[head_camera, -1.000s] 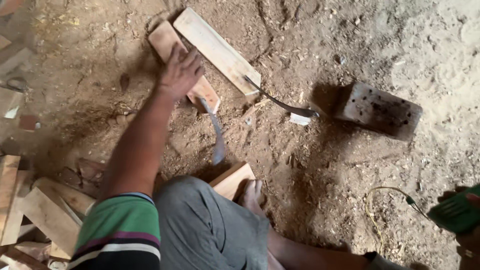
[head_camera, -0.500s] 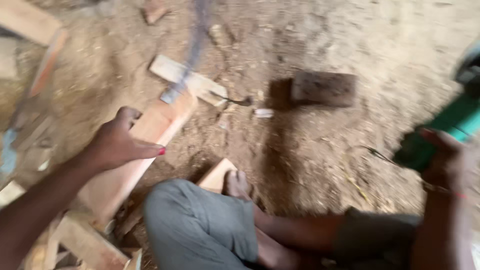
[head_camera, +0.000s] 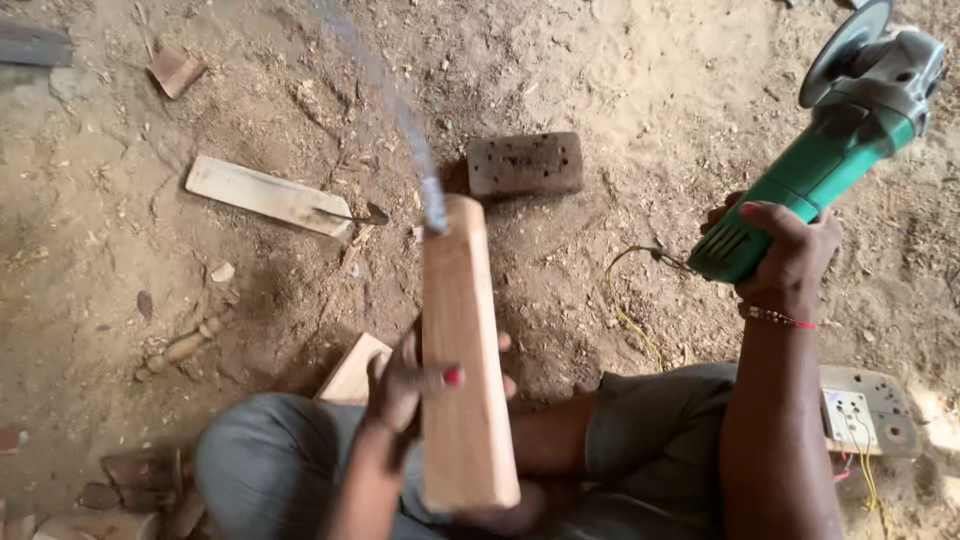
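Observation:
My left hand (head_camera: 412, 385) grips a long pale wooden block (head_camera: 462, 350), held upright over my lap with a thin metal piece (head_camera: 420, 180) sticking out of its far end. My right hand (head_camera: 775, 250) holds a green angle grinder (head_camera: 835, 150) by its body, raised at the right with the disc guard pointing away. A yellow cable (head_camera: 625, 300) trails from the grinder across the dirt. My knees in grey trousers (head_camera: 270, 470) fill the bottom of the view.
On the sandy, sawdust-covered ground lie a flat pale board (head_camera: 265, 195), a dark perforated brick (head_camera: 525, 163), a turned wooden spindle (head_camera: 185, 345), and a small wood offcut (head_camera: 350, 370) by my knee. A socket board (head_camera: 865, 410) sits at the right. Wood scraps (head_camera: 175, 68) lie far left.
My left hand has lifted the wooden block off the ground and brought it over my lap. My right hand has raised the grinder higher at the right.

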